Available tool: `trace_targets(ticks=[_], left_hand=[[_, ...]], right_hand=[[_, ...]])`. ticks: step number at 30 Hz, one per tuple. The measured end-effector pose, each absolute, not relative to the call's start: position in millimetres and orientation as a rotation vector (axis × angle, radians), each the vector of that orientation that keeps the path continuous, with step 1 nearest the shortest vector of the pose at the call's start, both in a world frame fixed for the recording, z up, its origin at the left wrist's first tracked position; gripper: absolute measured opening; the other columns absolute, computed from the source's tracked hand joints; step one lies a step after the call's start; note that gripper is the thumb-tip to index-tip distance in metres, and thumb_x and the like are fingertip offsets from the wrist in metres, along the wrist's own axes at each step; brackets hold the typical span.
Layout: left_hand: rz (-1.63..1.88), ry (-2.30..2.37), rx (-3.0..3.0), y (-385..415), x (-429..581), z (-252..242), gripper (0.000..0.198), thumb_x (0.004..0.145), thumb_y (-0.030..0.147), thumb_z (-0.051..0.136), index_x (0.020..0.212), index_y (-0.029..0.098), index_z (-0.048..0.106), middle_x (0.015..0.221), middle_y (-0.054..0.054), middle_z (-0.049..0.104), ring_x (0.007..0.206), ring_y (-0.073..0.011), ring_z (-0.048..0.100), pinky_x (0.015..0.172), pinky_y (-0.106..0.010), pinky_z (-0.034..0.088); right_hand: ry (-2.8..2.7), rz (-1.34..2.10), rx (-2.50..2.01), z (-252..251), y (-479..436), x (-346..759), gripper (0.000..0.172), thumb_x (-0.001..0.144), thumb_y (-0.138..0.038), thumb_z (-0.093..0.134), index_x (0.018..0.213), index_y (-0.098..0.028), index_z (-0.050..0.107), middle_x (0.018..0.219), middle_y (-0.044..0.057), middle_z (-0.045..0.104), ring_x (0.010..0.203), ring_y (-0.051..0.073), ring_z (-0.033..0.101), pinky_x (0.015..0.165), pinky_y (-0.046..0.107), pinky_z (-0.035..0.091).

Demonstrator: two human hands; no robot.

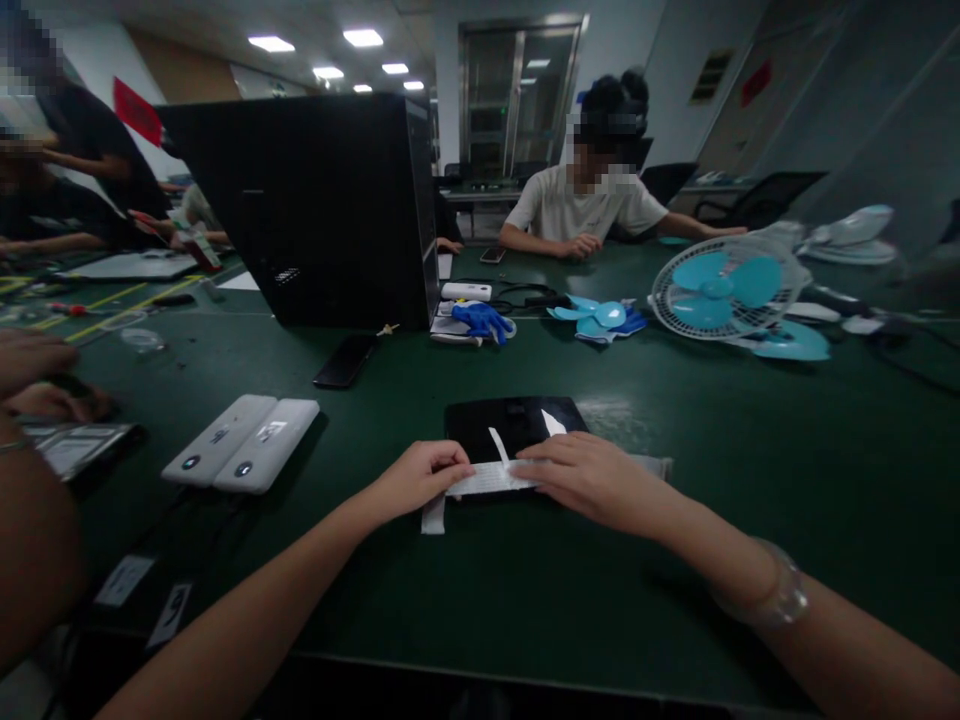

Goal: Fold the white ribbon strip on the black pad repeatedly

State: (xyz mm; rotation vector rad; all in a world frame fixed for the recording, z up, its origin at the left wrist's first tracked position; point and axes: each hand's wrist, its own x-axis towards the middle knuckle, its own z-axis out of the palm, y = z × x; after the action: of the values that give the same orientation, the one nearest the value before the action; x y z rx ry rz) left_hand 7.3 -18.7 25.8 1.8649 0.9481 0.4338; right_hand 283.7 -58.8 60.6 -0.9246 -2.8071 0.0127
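Observation:
A flat black glossy panel (476, 422) lies on the dark green table in front of me. Across its near edge runs a white paper-like strip (491, 478) with faint print. My left hand (420, 475) has its thumb and forefinger closed at the strip's left part. Fingers of my right hand (596, 478) are stretched out flat over the strip's middle and right, touching it. A thin white sliver (498, 443) stands up from the strip between the hands. Beneath my left hand, a short white tail (433, 516) hangs past the panel's corner onto the table.
Two white power-bank-like boxes (244, 440) lie to the left, near a phone (345, 361). A large black computer case (322, 210) stands behind. Blue gloves (480, 320) and a fan (724, 287) are farther back. A person (585, 200) sits opposite; others are at left.

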Motion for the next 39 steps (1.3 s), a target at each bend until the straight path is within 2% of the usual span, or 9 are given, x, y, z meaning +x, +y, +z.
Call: trace_targets(ticks=[5,9,20,31,34,39], left_hand=[[0.502,0.965,1.847,-16.0,3.8,24.0,0.031,0.096,0.038,0.04,0.106,0.018,0.061,0.086,-0.002,0.063,0.071,-0.0131,0.057,0.062,-0.023,0.042],[0.452,0.979,1.881,-16.7,3.9,23.8,0.029,0.09,0.035,0.05,0.114,0.02,0.056,0.082,-0.001,0.063,0.07,-0.0132,0.056,0.059,-0.023,0.04],[0.3,1.125,2.184,-21.7,10.0,25.6,0.025,0.09,0.037,0.051,0.108,0.023,0.06,0.082,0.0,0.063,0.069,-0.0142,0.056,0.057,-0.024,0.037],[0.262,1.15,2.23,-25.4,12.2,31.1,0.022,0.09,0.036,0.051,0.104,0.023,0.062,0.079,0.002,0.062,0.067,-0.0133,0.056,0.056,-0.024,0.036],[0.24,1.166,2.252,-25.9,13.4,31.0,0.022,0.09,0.035,0.05,0.104,0.024,0.063,0.078,0.002,0.062,0.066,-0.0126,0.055,0.056,-0.023,0.034],[0.188,1.223,2.289,-25.7,12.8,29.2,0.022,0.09,0.036,0.051,0.103,0.024,0.064,0.069,0.003,0.059,0.058,-0.0112,0.051,0.052,-0.023,0.03]], right_hand=[[-2.82,-0.139,-0.977,59.6,-51.6,295.5,0.043,0.089,-0.015,0.048,0.13,-0.027,0.055,0.123,0.008,0.059,0.107,0.022,0.056,0.084,0.04,0.049],[-2.805,-0.114,-1.06,57.5,-49.0,302.0,0.039,0.091,-0.02,0.046,0.128,-0.029,0.058,0.117,0.008,0.059,0.095,0.02,0.059,0.076,0.036,0.05],[-2.887,-0.054,-1.094,56.6,-49.3,297.0,0.037,0.093,-0.019,0.043,0.123,-0.029,0.062,0.116,0.007,0.059,0.098,0.021,0.058,0.081,0.038,0.049],[-2.884,-0.178,-1.124,54.2,-47.9,294.8,0.04,0.086,-0.013,0.05,0.12,-0.028,0.065,0.116,0.008,0.059,0.103,0.024,0.056,0.087,0.043,0.046],[-2.874,-0.107,-1.154,56.3,-50.1,292.7,0.034,0.088,-0.019,0.051,0.117,-0.028,0.067,0.114,0.007,0.06,0.101,0.022,0.056,0.088,0.043,0.046],[-2.801,-0.091,-1.151,58.6,-55.2,287.6,0.032,0.091,-0.04,0.051,0.114,-0.028,0.069,0.116,0.008,0.057,0.106,0.024,0.053,0.091,0.044,0.044]])
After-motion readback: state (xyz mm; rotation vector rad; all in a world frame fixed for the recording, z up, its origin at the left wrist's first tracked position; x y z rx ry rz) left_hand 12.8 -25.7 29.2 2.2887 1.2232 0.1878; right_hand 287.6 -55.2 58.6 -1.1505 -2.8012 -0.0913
